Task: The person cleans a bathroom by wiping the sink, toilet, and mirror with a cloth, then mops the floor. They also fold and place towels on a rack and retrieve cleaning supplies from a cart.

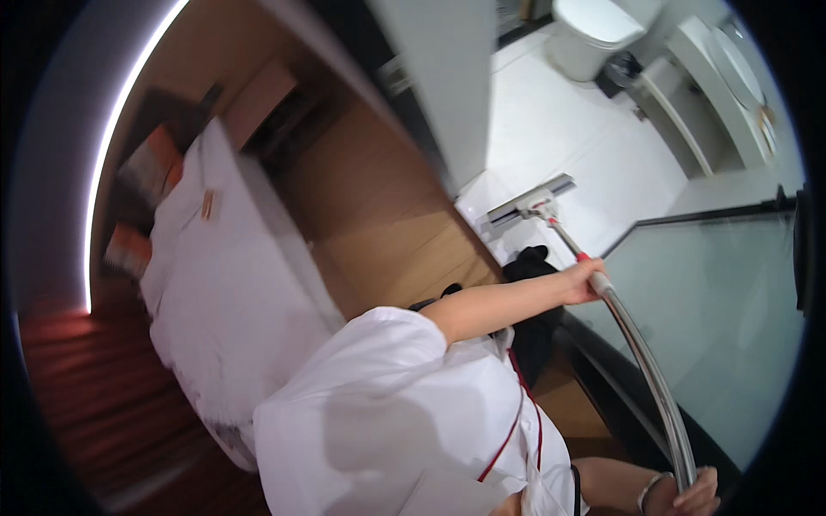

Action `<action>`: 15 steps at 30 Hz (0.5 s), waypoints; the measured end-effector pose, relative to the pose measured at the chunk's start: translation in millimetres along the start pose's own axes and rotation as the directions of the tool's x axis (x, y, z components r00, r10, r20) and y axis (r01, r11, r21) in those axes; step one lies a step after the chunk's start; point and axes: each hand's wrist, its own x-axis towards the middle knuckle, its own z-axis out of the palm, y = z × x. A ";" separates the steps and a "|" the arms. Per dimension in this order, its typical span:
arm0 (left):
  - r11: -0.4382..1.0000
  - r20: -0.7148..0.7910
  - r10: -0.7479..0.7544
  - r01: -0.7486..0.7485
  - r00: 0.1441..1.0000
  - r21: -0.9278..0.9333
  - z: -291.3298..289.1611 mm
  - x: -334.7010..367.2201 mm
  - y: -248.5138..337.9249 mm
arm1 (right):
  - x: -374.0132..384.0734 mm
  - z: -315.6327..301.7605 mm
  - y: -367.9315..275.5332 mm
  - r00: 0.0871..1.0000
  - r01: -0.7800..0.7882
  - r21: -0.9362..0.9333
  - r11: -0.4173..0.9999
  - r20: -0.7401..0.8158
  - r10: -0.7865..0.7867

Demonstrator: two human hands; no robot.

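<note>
A long-handled mop (647,370) runs from the lower right up to the bathroom floor. It has a silver pole, which looks bent through the lens, and a white-and-red joint. Its flat grey head (531,201) rests on the white tiles near the doorway. My left hand (585,281) is wrapped round the pole at its upper grip, with that arm stretched out across my body. At the lower right edge my right hand (691,493) is closed round the pole's other end, a bracelet on its wrist.
Beyond the mop stand a toilet (594,30), a black bin (618,72) and a washbasin cabinet (688,112). A dark-framed glass panel (705,292) lies close on the right, a grey wall (443,77) beside the doorway. A white-covered bed (228,275) and wooden floor (370,189) are left.
</note>
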 end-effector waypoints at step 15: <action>0.998 -0.206 0.025 -0.037 0.978 -0.054 159.7 59.9 217.2 | 254.4 -30.8 113.3 0.965 -0.206 -0.358 0.911 -0.227 0.129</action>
